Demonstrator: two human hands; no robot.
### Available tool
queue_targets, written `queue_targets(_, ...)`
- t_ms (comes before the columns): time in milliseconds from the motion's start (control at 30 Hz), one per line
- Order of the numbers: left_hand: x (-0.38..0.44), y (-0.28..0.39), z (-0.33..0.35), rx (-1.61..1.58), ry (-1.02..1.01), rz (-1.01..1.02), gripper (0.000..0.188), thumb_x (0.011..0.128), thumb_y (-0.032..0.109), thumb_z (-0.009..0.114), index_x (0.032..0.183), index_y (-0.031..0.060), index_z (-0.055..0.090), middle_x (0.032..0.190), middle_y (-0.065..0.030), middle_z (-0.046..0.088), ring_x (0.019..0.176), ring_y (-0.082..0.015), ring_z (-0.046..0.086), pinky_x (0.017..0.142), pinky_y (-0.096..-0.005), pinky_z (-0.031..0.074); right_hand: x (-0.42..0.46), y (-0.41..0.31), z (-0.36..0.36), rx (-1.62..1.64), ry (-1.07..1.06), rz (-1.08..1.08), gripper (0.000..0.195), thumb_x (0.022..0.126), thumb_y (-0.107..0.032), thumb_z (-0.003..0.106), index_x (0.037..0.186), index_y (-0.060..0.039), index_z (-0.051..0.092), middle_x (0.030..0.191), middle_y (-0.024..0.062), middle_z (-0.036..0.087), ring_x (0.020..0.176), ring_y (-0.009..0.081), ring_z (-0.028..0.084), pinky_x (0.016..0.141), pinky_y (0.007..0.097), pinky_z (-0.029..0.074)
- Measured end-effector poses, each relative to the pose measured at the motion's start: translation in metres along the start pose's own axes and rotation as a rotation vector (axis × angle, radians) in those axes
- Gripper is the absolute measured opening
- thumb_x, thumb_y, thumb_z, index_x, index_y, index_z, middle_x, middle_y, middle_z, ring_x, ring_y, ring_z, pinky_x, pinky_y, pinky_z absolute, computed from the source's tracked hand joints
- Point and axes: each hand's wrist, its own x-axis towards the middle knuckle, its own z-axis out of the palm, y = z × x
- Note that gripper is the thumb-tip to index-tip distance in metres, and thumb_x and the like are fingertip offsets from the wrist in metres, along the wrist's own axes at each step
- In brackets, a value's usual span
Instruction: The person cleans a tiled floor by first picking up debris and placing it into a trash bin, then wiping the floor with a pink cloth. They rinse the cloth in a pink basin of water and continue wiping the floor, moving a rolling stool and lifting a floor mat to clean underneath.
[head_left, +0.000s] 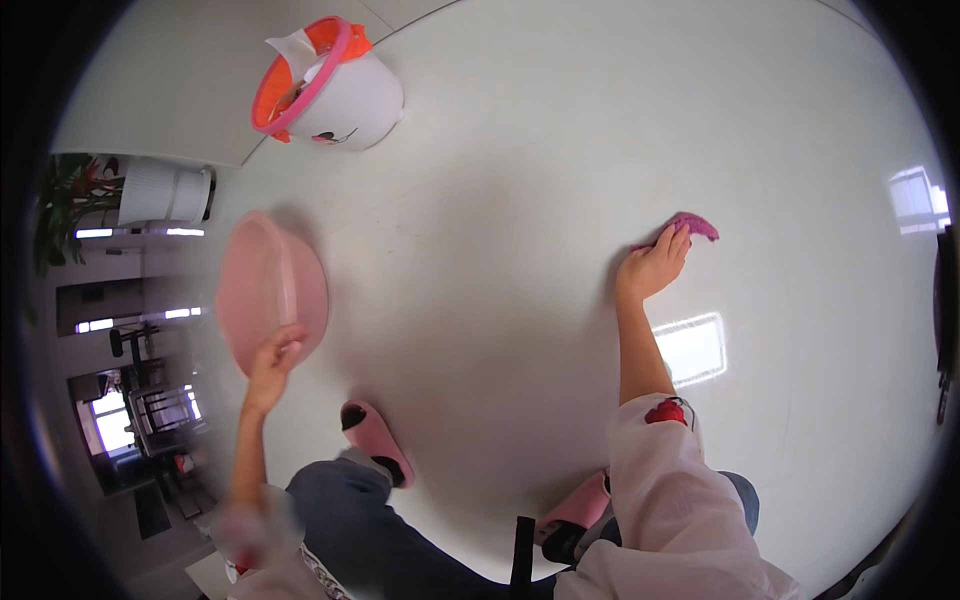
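My right hand presses a purple cloth flat against the glossy pale floor, with part of the cloth showing past the fingertips. On the left, my left hand is at the near rim of a pink plastic basin, fingers bent around the edge. The basin is on the floor, and its inside is only partly seen, so its contents cannot be told.
A white bin with a pink rim and an orange liner holds rubbish at the upper left. A potted plant in a white pot stands at the left. My feet wear pink slippers.
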Motion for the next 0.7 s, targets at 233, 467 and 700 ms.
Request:
queue_targets(233,0.051,-0.032,-0.053,-0.134,0.224,0.138,0.026,0.098,0.015,0.052,0.118,-0.0006,0.059,0.109,-0.0086,0.065,0.106,-0.0163,0.060,0.096,-0.0299,0.044,0.023,0.008,0.011,-0.143,0.006,-0.137,0.047,0.075,0.005,0.048,0.121,0.0040,0.058,0.137,0.0223,0.049,0.128,0.0397,0.044,0.105,0.0468,0.036)
queue_targets(467,0.077,-0.151,-0.092,-0.301,0.276,0.137,0.025,0.099,0.014,0.051,0.118,0.0000,0.060,0.107,-0.0076,0.066,0.104,-0.0161,0.061,0.094,-0.0299,0.046,-0.026,-0.079,0.075,0.050,-0.057,-0.421,0.047,0.072,0.007,0.046,0.116,0.0030,0.062,0.130,0.0213,0.055,0.122,0.0405,0.050,0.110,0.0450,0.034)
queue_targets(700,0.106,-0.209,-0.116,-0.447,0.280,0.184,0.022,0.097,0.007,0.050,0.114,0.0007,0.062,0.104,-0.0069,0.067,0.101,-0.0140,0.061,0.090,-0.0277,0.047,-0.114,-0.269,0.093,0.612,-0.762,-0.014,0.046,0.081,0.012,0.038,0.119,0.0042,0.061,0.123,0.0158,0.062,0.108,0.0249,0.061,0.094,0.0323,0.048)
